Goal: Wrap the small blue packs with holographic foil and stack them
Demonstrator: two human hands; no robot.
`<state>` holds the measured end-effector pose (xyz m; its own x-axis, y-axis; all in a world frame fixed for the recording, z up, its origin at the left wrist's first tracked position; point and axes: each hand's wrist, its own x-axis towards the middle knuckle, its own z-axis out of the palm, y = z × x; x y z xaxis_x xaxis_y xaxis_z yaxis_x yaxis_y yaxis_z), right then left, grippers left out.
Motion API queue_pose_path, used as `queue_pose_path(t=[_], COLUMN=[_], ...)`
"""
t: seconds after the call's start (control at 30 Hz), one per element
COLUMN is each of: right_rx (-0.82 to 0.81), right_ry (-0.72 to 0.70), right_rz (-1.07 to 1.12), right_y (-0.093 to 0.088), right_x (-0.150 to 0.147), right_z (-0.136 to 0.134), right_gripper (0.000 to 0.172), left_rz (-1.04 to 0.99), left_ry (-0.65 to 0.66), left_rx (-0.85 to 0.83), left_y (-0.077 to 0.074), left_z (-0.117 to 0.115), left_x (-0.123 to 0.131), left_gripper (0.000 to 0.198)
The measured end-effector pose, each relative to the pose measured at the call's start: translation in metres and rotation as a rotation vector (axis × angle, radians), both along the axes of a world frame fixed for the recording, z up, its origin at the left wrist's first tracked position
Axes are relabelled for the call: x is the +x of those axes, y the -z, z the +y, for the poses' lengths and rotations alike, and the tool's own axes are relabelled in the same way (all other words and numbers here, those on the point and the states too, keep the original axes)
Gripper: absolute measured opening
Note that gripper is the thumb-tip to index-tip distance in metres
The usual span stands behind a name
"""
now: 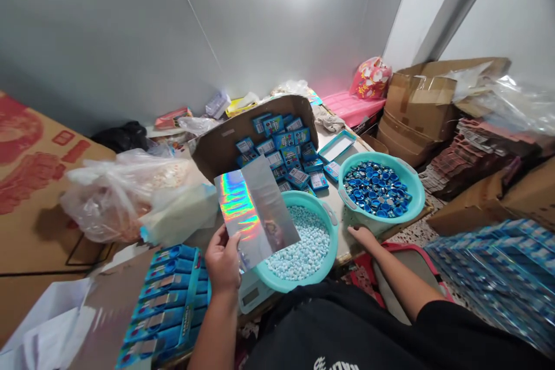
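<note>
My left hand (223,263) grips the lower edge of a shiny holographic pouch (255,211) and holds it up over the near teal basin (330,217), which is full of small pale blue candies (303,245). My right hand (362,235) rests at the table edge, just under the rim of the second teal basin (416,185), which holds blue bottle caps (376,188). Its fingers are tucked under and mostly hidden. A cardboard box (217,147) behind the basins is filled with small blue printed boxes (284,150).
A display carton of blue packs (167,300) lies at my lower left, with plastic bags (125,193) beyond it. A scale (251,295) sits under the near basin. Stacked blue packs (503,269) and cardboard boxes (420,110) stand to the right, a large printed carton (34,185) to the left.
</note>
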<state>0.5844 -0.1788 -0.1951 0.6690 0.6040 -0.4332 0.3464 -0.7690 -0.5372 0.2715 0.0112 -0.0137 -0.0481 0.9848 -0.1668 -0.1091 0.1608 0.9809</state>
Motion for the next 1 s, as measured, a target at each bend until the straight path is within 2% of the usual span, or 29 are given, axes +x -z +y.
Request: queue_pose_path(t=[0.13,0.2,0.27,0.33,0.4,0.47,0.53,0.57,0.6,0.63,0.73,0.8,0.87,1.0], right_rx=[0.113,0.183,0.249,0.315,0.392,0.483,0.617,0.725,0.82,0.89,1.004,1.053,1.088,1.099], right_ry=[0.074,0.116,0.151,0.177,0.194,0.195,0.16,0.119,0.062,-0.008,-0.246,-0.388,-0.48,-0.553], right_rz=[0.05,0.063,0.082,0.099,0.107,0.111,0.135,0.162,0.178,0.172,0.071,-0.014,-0.077,-0.128], right_y=[-0.006,-0.009,-0.013,-0.02,-0.033,-0.053,-0.079,-0.093,-0.107,-0.121,-0.153,-0.165,-0.171,-0.176], right_x=[-0.005,-0.009,-0.011,-0.012,-0.016,-0.026,-0.042,-0.052,-0.062,-0.071,-0.093,-0.101,-0.104,-0.108], right_z=[-0.008,-0.009,-0.008,-0.006,-0.006,-0.004,0.001,0.005,0.009,0.014,0.029,0.035,0.039,0.041], right_gripper=[0.011,0.01,0.014,0.012,0.008,0.011,0.019,0.023,0.025,0.024,0.02,0.019,0.02,0.01], left_rz=[0.017,0.038,0.071,0.164,0.413,0.717,0.845,0.802,0.709,0.597,0.219,0.094,0.053,0.064], left_ry=[0.017,-0.01,-0.021,0.063,0.154,0.141,0.116,0.16,0.261,0.392,0.706,0.882,0.955,0.908], left_rx=[-0.018,0.003,0.02,-0.02,-0.026,0.148,0.412,0.49,0.495,0.41,0.047,-0.018,-0.012,-0.041], left_y=[-0.008,-0.007,0.001,0.011,0.02,0.021,0.014,0.009,0.004,0.0,-0.005,-0.004,-0.006,-0.013], left_z=[0.004,0.008,0.013,0.018,0.019,0.013,-0.003,-0.013,-0.024,-0.036,-0.062,-0.07,-0.071,-0.063], left_x=[-0.001,-0.001,-0.003,-0.005,-0.006,-0.004,0.004,0.011,0.019,0.028,0.054,0.064,0.067,0.064], left_gripper=[0.05,0.05,0.052,0.056,0.064,0.072,0.065,0.056,0.045,0.037,0.046,0.044,0.037,0.03])
